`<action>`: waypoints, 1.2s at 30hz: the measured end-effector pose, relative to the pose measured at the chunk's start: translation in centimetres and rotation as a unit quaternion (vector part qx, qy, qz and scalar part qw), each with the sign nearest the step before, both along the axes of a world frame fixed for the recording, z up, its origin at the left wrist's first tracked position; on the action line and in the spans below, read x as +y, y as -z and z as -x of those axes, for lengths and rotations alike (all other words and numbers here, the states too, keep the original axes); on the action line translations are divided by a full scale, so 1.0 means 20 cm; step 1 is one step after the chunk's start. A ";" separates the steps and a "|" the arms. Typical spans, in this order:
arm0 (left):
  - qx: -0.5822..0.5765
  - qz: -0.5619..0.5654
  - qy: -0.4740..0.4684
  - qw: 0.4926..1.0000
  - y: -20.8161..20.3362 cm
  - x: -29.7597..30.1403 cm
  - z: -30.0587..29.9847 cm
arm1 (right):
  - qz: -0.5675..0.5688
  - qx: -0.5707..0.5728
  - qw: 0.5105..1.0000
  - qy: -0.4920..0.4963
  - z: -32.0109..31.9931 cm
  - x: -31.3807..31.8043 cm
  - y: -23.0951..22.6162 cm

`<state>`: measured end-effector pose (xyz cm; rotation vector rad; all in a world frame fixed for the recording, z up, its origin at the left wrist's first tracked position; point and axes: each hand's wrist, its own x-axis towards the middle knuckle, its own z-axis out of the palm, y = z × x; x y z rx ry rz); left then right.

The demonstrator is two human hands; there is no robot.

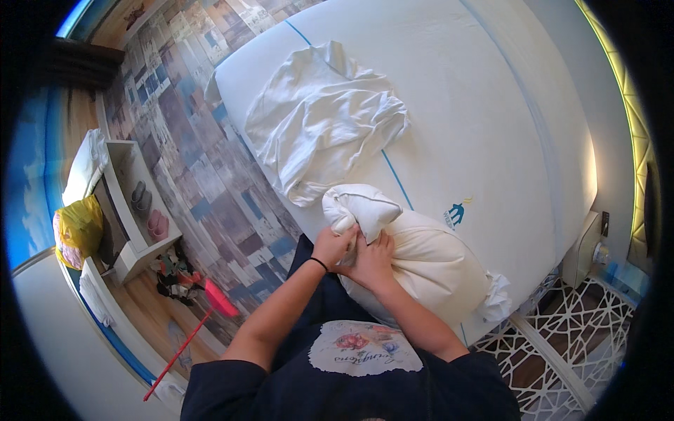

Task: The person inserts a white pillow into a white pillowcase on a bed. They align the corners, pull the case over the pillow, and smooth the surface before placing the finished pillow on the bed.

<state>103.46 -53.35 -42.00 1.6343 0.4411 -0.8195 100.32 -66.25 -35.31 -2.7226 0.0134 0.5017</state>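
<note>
Head view: our left hand (333, 247) and right hand (375, 258), grip closed on bunched white fabric (372, 208); plump cream cloth pillow (441, 268) stretches lengthwise rightward, right hand nearer.

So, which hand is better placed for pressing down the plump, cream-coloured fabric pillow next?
Probably the right hand: it is nearer to the middle of the plump, cream-coloured fabric pillow, and its forearm passes alongside. The left hand is farther left, at the bunched white cloth.

Gray slippers (141, 198), pink slippers (158, 225) in white cabinet (123, 165); yellow bag (83, 223), red broom (221, 299) nearby.
</note>
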 end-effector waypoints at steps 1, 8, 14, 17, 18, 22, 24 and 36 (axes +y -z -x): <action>-0.088 -0.056 0.029 0.994 -0.10 -0.04 -0.03 | 0.028 -0.007 0.999 0.019 0.04 0.03 0.11; -0.074 -0.175 0.244 0.951 -0.20 -0.01 -0.25 | 0.063 -0.061 0.989 0.116 -0.06 0.05 0.44; -0.383 -0.320 -0.012 0.866 0.27 0.19 -0.59 | 0.039 -0.046 0.991 0.117 -0.10 0.00 0.38; -0.414 -0.453 0.006 0.789 0.37 0.16 -0.76 | 0.018 -0.045 0.992 0.115 -0.06 -0.03 0.35; -0.378 -0.482 0.014 0.790 0.40 0.14 -0.81 | 0.015 -0.052 0.992 0.115 -0.04 -0.04 0.33; -0.336 -0.376 0.095 0.859 0.47 0.20 -0.98 | -0.033 -0.113 0.985 0.128 0.04 -0.11 0.19; -0.316 -0.206 0.063 0.924 0.43 0.20 -1.02 | -0.073 -0.161 0.974 0.143 0.06 -0.17 0.15; -0.156 0.030 0.135 0.978 -0.53 0.01 -0.55 | -0.109 -0.251 0.957 0.098 0.08 -0.21 -0.23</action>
